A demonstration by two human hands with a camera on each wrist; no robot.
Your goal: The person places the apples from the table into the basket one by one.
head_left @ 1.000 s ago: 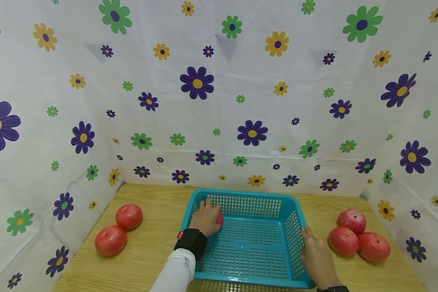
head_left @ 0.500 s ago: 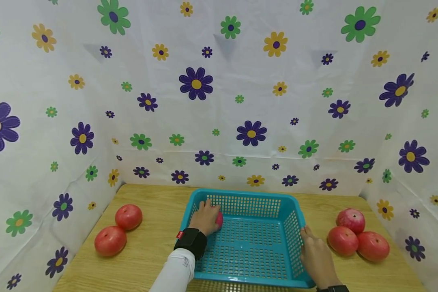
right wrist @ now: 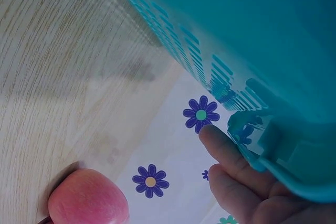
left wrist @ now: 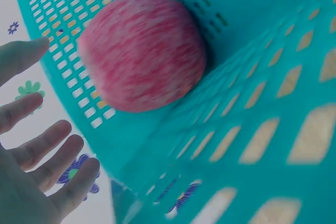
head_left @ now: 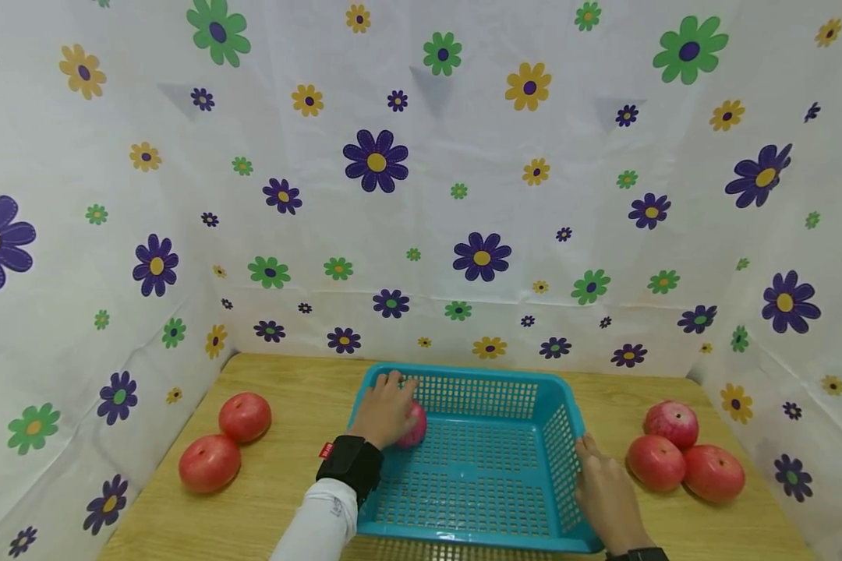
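A streaked pink apple lies in the left back corner of the turquoise plastic basket. My left hand is over the basket's left side beside this apple. In the left wrist view, its spread fingers are apart from the fruit. My right hand holds the basket's right rim. The right wrist view shows two of its fingers against the rim's outer side; the thumb is hidden there.
Two red apples sit on the wooden table left of the basket. Three more apples cluster to its right. A white flowered cloth encloses the table at the back and both sides.
My left hand has let go of the apple and shifted slightly left and up, so more of the fruit shows. The right hand stays at the rim.
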